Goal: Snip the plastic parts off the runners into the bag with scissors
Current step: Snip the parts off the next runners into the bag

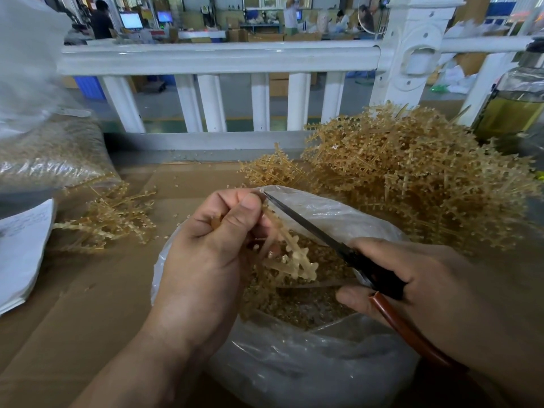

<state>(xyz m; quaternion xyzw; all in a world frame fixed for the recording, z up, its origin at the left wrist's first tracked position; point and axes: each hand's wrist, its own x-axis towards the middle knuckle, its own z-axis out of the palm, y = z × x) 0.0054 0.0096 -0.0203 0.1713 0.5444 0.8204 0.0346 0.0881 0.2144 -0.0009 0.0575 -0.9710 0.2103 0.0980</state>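
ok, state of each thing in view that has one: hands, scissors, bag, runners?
Left hand: grips the tan plastic runner over the bag.
Right hand: grips the black-handled scissors.
Scissors: blades look closed, tip near left thumb.
Clear plastic bag: open, partly filled with snipped parts.
Heap of tan runners: parts still on, uncut.
Glass bottle: partly full of yellow liquid.

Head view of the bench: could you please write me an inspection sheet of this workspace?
Surface: flat brown cardboard sheet.
Job's things: open clear bag part full of snipped parts; runner above it; scissors at the runner; large runner pile far right; small pile left.
Clutter: papers at left edge; glass bottle of yellowish liquid far right; filled sack far left.
Hands: left hand grips the runner; right hand grips the scissors.
Cables: nothing seen.
Surroundings: white railing; factory floor with people and screens beyond.
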